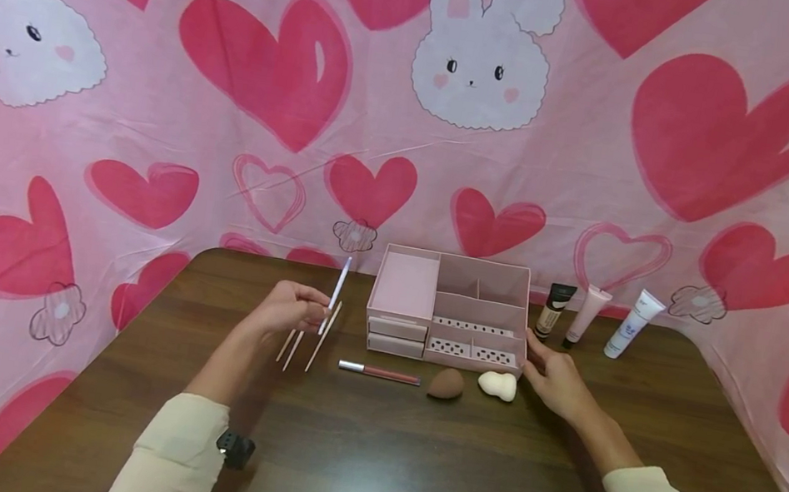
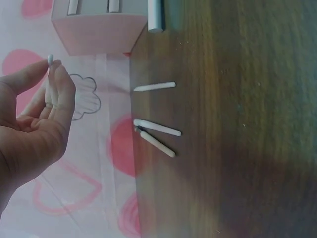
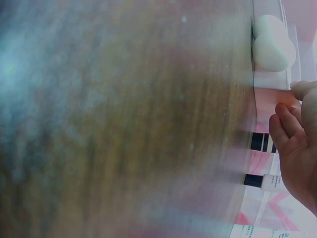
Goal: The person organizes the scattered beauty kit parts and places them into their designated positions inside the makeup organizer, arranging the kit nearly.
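Note:
Between thumb and fingers, my left hand [image 1: 292, 307] pinches a slim white stick [image 1: 338, 287], raised and tilted above the table. Its rounded pale end [image 2: 50, 59] shows at the fingertips in the left wrist view. Below that hand lie several similar thin sticks [image 2: 157, 86], pale and spread apart. My right hand [image 1: 557, 380] rests against the right side of a pink makeup organizer [image 1: 407, 277], with its fingers along the side wall and its thumb by the front corner. The organizer has open compartments on the right and two small drawers at lower left.
In front of the organizer lie a lip gloss tube [image 1: 380, 373], a brown makeup sponge [image 1: 447, 384] and a white makeup sponge [image 1: 498, 385]. Right of it stand a black tube [image 1: 553, 312], a pink tube [image 1: 587, 317] and a white tube [image 1: 633, 326]. A pink curtain hangs behind.

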